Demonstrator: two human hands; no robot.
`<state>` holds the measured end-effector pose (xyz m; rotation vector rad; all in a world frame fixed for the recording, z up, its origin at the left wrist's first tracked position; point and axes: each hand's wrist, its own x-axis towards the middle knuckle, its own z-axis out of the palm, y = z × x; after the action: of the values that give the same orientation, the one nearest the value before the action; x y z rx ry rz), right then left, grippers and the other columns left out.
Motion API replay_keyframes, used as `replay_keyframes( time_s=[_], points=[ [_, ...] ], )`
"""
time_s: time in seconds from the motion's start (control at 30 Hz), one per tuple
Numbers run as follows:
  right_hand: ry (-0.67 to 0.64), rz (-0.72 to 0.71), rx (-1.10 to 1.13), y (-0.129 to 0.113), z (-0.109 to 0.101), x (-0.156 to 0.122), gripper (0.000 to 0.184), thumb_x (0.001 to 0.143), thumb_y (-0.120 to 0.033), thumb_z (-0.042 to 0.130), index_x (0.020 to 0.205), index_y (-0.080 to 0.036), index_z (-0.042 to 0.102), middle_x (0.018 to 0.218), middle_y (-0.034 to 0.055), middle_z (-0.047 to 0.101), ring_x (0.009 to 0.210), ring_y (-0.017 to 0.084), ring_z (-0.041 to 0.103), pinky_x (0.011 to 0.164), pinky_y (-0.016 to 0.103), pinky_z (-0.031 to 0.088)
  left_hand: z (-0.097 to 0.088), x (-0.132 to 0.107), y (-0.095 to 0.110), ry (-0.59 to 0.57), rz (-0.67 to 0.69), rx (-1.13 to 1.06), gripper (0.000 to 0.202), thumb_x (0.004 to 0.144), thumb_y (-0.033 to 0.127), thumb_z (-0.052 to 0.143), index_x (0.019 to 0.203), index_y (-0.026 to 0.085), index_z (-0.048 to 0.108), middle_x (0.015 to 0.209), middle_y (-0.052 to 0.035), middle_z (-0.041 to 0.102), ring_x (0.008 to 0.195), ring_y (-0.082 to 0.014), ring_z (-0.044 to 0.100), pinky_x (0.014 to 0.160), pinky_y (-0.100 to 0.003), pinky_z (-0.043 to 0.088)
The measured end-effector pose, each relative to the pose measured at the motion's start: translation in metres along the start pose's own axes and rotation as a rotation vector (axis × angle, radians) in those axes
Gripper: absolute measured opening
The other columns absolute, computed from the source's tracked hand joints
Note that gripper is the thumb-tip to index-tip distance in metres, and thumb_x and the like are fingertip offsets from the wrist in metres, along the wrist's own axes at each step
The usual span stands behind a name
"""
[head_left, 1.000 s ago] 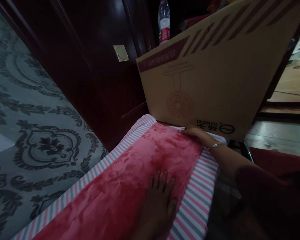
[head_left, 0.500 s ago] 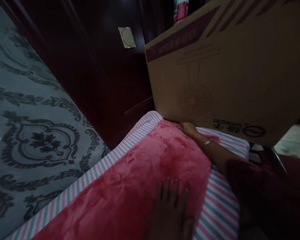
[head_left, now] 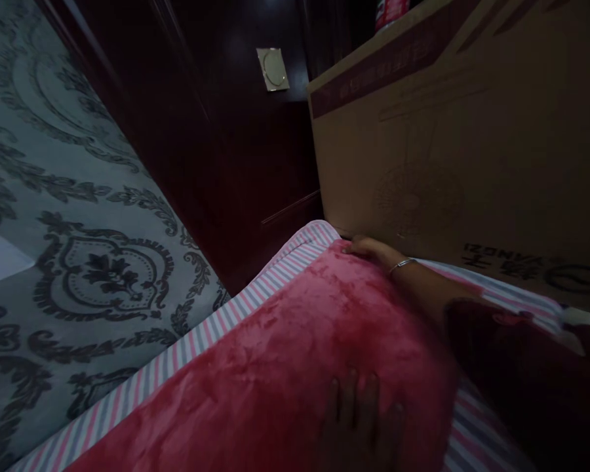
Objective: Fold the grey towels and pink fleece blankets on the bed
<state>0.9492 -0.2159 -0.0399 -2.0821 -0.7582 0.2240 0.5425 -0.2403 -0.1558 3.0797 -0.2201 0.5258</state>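
Note:
A plush red blanket (head_left: 255, 367) lies over a striped sheet (head_left: 147, 380) of pink, grey and white on a bed. My left hand (head_left: 361, 419) rests palm down on the blanket at the bottom of the view, fingers spread and dim in shadow. From the right reaches my right hand (head_left: 368, 249), with a silver bracelet (head_left: 402, 263) at its wrist. Its fingers are bent at the blanket's far edge and appear to grip it, near the sheet's corner; the fingertips are partly hidden.
Behind the bed's far end stands a large cardboard box (head_left: 354, 151) with a red can (head_left: 391, 13) above its top edge. A dark red wooden panel (head_left: 226, 157) with a square plate (head_left: 274, 69) and a patterned wall (head_left: 103, 262) border the left.
The view has swung left, so things sit further right. My right hand has moved along the blanket's far edge toward the corner. The blanket's right edge has spread outward over the striped sheet.

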Motion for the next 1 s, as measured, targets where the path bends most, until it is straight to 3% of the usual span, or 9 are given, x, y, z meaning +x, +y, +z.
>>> replay_keyframes(
  time_s=[0.17,0.3,0.4,0.53,0.63,0.77,0.87,0.93,1.0],
  points=[
    [-0.010,-0.031,-0.015,-0.003,0.021,0.029,0.013,0.079,-0.025,0.069,0.087,-0.015,0.072,0.081,0.0043,0.070,0.078,0.018,0.064,0.075,0.027,0.050,0.021,-0.005,0.004,-0.065,-0.052,0.014,0.060,0.098,0.029,0.047,0.156,0.040,0.036,0.160,-0.0066,0.040,0.149,-0.0369,0.034,0.115,-0.068,0.039],
    [-0.045,-0.007,-0.024,0.007,0.026,0.025,0.012,0.077,-0.026,0.071,0.084,-0.016,0.072,0.074,0.0036,0.069,0.075,0.019,0.063,0.073,0.029,0.050,0.018,-0.001,0.012,-0.043,-0.092,0.022,0.058,0.099,0.028,0.045,0.156,0.038,0.037,0.160,-0.0074,0.040,0.149,-0.0372,0.035,0.114,-0.068,0.039],
    [-0.103,0.055,0.024,0.007,0.019,0.017,0.024,0.088,-0.036,0.065,0.092,-0.013,0.073,0.082,0.0072,0.072,0.073,0.018,0.063,0.068,0.028,0.048,-0.005,0.005,0.019,-0.083,-0.092,-0.025,0.060,0.099,0.032,0.047,0.157,0.038,0.035,0.161,-0.0080,0.038,0.149,-0.0368,0.035,0.115,-0.066,0.040],
    [-0.130,0.093,0.015,0.002,0.008,0.010,0.041,0.098,-0.043,0.052,0.099,-0.009,0.074,0.092,0.0128,0.073,0.076,0.019,0.064,0.069,0.029,0.046,-0.062,0.009,0.010,-0.157,-0.207,-0.120,0.067,0.097,0.038,0.050,0.160,0.032,0.028,0.164,-0.0079,0.032,0.151,-0.0335,0.033,0.119,-0.060,0.037],
    [-0.119,0.082,-0.068,-0.001,0.007,0.010,0.031,0.090,-0.037,0.067,0.096,-0.008,0.074,0.088,0.0135,0.073,0.076,0.021,0.062,0.071,0.031,0.044,-0.107,0.011,-0.029,-0.143,-0.500,-0.080,0.060,0.100,0.030,0.042,0.159,0.026,0.034,0.164,-0.0089,0.034,0.150,-0.0312,0.035,0.120,-0.056,0.036],
    [-0.089,0.037,-0.163,-0.002,0.013,0.012,0.024,0.084,-0.031,0.073,0.089,-0.008,0.075,0.080,0.0123,0.071,0.074,0.022,0.061,0.072,0.033,0.042,-0.144,0.013,-0.119,-0.141,-0.857,0.145,0.051,0.098,0.027,0.042,0.147,0.014,0.050,0.155,-0.0193,0.047,0.145,-0.0346,0.042,0.118,-0.057,0.033],
    [-0.061,-0.037,-0.183,0.000,0.015,0.014,0.021,0.085,-0.028,0.071,0.094,-0.010,0.075,0.083,0.0102,0.072,0.077,0.021,0.061,0.073,0.030,0.042,-0.151,0.016,-0.173,-0.250,-1.010,0.179,0.043,0.102,0.035,0.036,0.119,0.012,0.067,0.123,-0.0202,0.069,0.118,-0.0303,0.064,0.101,-0.043,0.046],
    [-0.018,-0.083,-0.197,0.002,0.015,0.017,0.023,0.087,-0.029,0.069,0.100,-0.010,0.074,0.091,0.0114,0.073,0.083,0.021,0.062,0.074,0.029,0.043,-0.150,0.016,-0.192,-0.314,-1.023,0.150,0.043,0.103,0.041,0.035,0.105,0.015,0.069,0.105,-0.0163,0.074,0.104,-0.0275,0.069,0.088,-0.036,0.048],
    [0.039,-0.116,-0.214,0.005,0.014,0.021,0.027,0.087,-0.031,0.068,0.106,-0.011,0.072,0.101,0.0132,0.073,0.089,0.023,0.063,0.076,0.029,0.043,-0.147,0.015,-0.198,-0.297,-1.035,0.181,0.041,0.104,0.043,0.034,0.102,0.017,0.067,0.099,-0.0135,0.075,0.098,-0.0262,0.070,0.081,-0.033,0.046]
  ],
)
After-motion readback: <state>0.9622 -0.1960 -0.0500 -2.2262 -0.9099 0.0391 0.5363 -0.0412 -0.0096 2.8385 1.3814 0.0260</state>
